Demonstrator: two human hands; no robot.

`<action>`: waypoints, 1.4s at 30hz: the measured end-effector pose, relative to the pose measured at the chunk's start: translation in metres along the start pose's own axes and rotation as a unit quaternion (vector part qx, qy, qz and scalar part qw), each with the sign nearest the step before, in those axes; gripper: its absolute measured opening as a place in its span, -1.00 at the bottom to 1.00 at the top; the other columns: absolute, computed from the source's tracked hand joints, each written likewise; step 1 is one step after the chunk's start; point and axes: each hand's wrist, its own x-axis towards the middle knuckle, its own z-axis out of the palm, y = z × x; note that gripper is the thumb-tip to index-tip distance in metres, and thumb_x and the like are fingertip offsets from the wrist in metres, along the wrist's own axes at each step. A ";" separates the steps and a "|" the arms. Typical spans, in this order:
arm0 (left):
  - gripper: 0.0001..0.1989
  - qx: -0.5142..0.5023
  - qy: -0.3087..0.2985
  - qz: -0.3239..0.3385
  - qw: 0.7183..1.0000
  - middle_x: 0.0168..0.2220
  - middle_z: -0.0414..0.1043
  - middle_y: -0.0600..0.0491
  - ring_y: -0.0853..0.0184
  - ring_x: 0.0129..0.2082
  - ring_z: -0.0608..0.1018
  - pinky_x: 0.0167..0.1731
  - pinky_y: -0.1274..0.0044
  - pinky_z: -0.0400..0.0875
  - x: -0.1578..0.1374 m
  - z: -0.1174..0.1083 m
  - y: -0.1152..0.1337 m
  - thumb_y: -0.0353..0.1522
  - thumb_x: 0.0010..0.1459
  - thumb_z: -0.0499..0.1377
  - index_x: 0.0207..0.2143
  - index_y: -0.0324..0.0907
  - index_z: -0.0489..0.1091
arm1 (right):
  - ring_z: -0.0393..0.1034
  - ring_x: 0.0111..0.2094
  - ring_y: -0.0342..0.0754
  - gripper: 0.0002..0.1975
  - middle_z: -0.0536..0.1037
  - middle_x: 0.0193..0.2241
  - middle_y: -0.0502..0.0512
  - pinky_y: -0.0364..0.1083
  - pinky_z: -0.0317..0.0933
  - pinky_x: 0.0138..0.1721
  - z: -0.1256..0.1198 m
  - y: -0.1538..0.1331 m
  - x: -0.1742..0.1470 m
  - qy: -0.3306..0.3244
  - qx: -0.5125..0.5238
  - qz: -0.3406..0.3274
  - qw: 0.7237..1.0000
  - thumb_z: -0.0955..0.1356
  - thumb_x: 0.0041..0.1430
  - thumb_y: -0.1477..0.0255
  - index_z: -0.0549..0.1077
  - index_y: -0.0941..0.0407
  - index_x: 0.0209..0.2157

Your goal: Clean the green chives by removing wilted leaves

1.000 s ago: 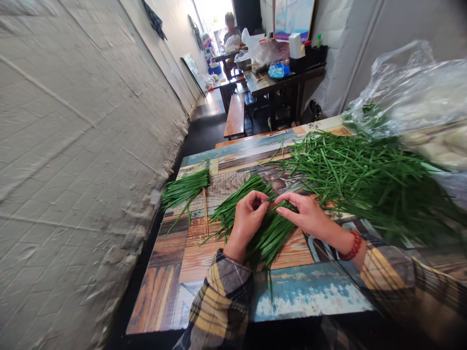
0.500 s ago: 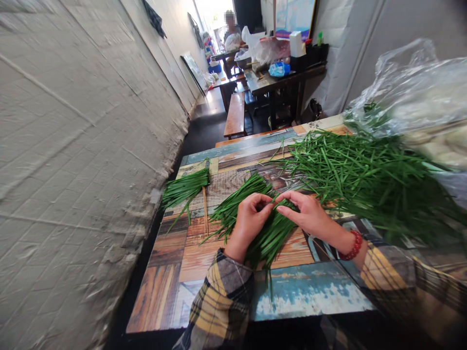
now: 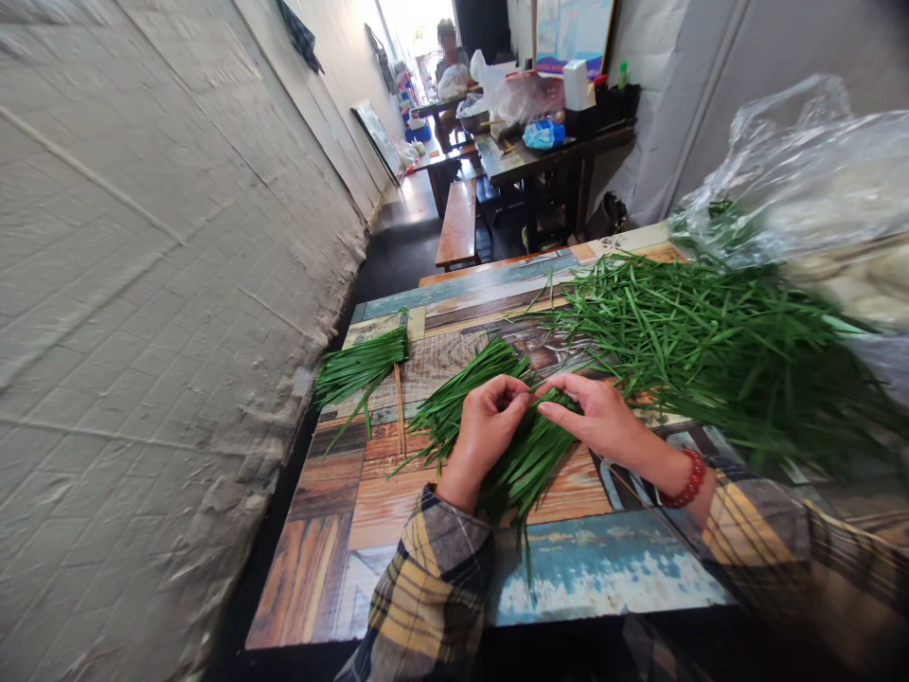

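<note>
My left hand (image 3: 491,431) is closed in a pinch at the top end of a row of green chives (image 3: 532,464) on the table. Facing it, my right hand (image 3: 597,417), with a red bead bracelet at the wrist, pinches the same end; the fingertips almost touch. The exact spot they grip is partly hidden by the fingers. Thin sticks (image 3: 643,497) stick out below my right wrist. Left of my left hand lies another row of chives (image 3: 465,384). Farther left, a flat bunch of chives (image 3: 362,365) is held on wooden skewers (image 3: 400,412).
A large loose heap of chives (image 3: 682,332) covers the table's right side, with a clear plastic bag (image 3: 816,180) behind it. A rough white wall (image 3: 156,332) runs along the left. Beyond the patterned table (image 3: 319,559) stand a bench (image 3: 458,223) and a cluttered table. A person (image 3: 449,62) sits far back.
My fingertips have shifted very slightly at the end of the chives, and the bit of green between them shows less. Everything else stays in place.
</note>
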 end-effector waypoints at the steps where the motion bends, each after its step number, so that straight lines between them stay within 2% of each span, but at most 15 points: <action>1: -0.89 0.000 -0.002 0.000 1.000 -0.50 0.37 0.10 0.47 -0.51 0.35 -0.48 0.64 0.24 0.000 0.000 0.000 -0.37 0.01 0.19 -0.45 -0.27 0.42 | 0.32 -0.47 -0.12 -0.81 0.51 -0.48 0.00 -0.15 0.17 -0.40 0.000 0.000 0.000 -0.001 0.001 0.002 1.000 0.33 0.13 0.36 0.51 0.14 -0.27; 15: -0.90 0.006 -0.016 0.038 0.999 -0.48 0.40 0.07 0.43 -0.46 0.39 -0.43 0.61 0.27 -0.001 -0.001 -0.001 -0.38 0.05 0.17 -0.44 -0.25 0.43 | 0.39 -0.41 -0.08 -0.81 0.54 -0.43 0.03 -0.13 0.24 -0.33 0.001 0.001 0.000 -0.004 0.018 0.007 1.000 0.33 0.12 0.35 0.49 0.14 -0.28; 21: -0.90 0.089 -0.011 0.104 0.991 -0.47 0.39 0.07 0.41 -0.44 0.40 -0.41 0.59 0.25 -0.002 -0.002 0.002 -0.41 0.08 0.15 -0.44 -0.21 0.46 | 0.44 -0.31 -0.05 -0.63 0.54 -0.23 0.08 -0.06 0.32 -0.23 0.004 0.008 -0.001 0.004 0.072 0.024 0.997 0.36 0.09 0.34 0.39 0.12 -0.05; 26: -0.88 0.108 -0.049 0.123 0.985 -0.42 0.41 0.04 0.39 -0.40 0.43 -0.37 0.58 0.28 -0.002 -0.003 0.005 -0.44 0.10 0.13 -0.41 -0.19 0.48 | 0.44 -0.17 -0.01 -0.76 0.53 -0.23 0.04 0.00 0.29 -0.07 0.004 0.010 -0.001 -0.009 0.089 0.010 0.996 0.34 0.12 0.34 0.41 0.08 -0.15; 28: -0.87 0.105 -0.029 0.107 0.988 -0.40 0.43 0.04 0.38 -0.39 0.43 -0.37 0.58 0.28 -0.001 -0.005 0.002 -0.44 0.10 0.13 -0.37 -0.19 0.49 | 0.44 -0.20 -0.01 -0.79 0.53 -0.27 0.05 -0.01 0.30 -0.11 0.004 0.010 -0.001 -0.006 0.083 0.010 0.996 0.35 0.11 0.33 0.42 0.09 -0.20; 30: -0.86 0.112 0.025 0.085 0.990 -0.39 0.45 0.04 0.38 -0.39 0.44 -0.37 0.58 0.29 0.002 -0.007 -0.002 -0.46 0.11 0.11 -0.34 -0.20 0.48 | 0.42 -0.25 -0.03 -0.81 0.52 -0.31 0.05 -0.05 0.30 -0.19 0.003 0.009 -0.001 -0.003 0.072 0.010 0.997 0.35 0.11 0.33 0.42 0.10 -0.24; 32: -0.85 0.146 0.085 0.078 0.983 -0.39 0.44 0.03 0.36 -0.37 0.45 -0.33 0.56 0.30 0.005 -0.011 -0.007 -0.47 0.12 0.09 -0.34 -0.21 0.46 | 0.39 -0.33 -0.06 -0.82 0.50 -0.36 0.03 -0.10 0.28 -0.28 0.003 0.007 -0.001 -0.003 0.059 0.009 0.998 0.34 0.11 0.33 0.42 0.11 -0.25; 34: -0.85 0.207 0.110 0.092 0.968 -0.38 0.43 0.02 0.35 -0.34 0.45 -0.29 0.53 0.30 0.006 -0.013 -0.012 -0.48 0.13 0.08 -0.34 -0.21 0.45 | 0.33 -0.42 -0.10 -0.82 0.45 -0.44 -0.01 -0.14 0.22 -0.38 0.002 0.006 -0.001 -0.004 0.047 0.009 0.999 0.34 0.11 0.33 0.43 0.12 -0.26; 38: -0.88 0.318 0.071 0.110 0.939 -0.35 0.40 -0.01 0.31 -0.31 0.44 -0.26 0.49 0.30 0.006 -0.014 -0.016 -0.49 0.11 0.11 -0.35 -0.22 0.45 | 0.23 -0.50 -0.14 -0.82 0.39 -0.49 -0.04 -0.16 0.14 -0.46 0.002 0.004 -0.001 -0.003 0.048 0.007 0.999 0.34 0.11 0.35 0.43 0.13 -0.26; 42: -0.92 0.374 0.049 0.113 0.919 -0.33 0.37 -0.02 0.27 -0.28 0.41 -0.25 0.47 0.29 0.004 -0.012 -0.015 -0.50 0.05 0.16 -0.38 -0.21 0.44 | 0.23 -0.49 -0.14 -0.82 0.37 -0.51 -0.04 -0.16 0.14 -0.46 0.002 0.003 -0.001 -0.006 0.056 0.008 0.998 0.33 0.11 0.36 0.42 0.13 -0.24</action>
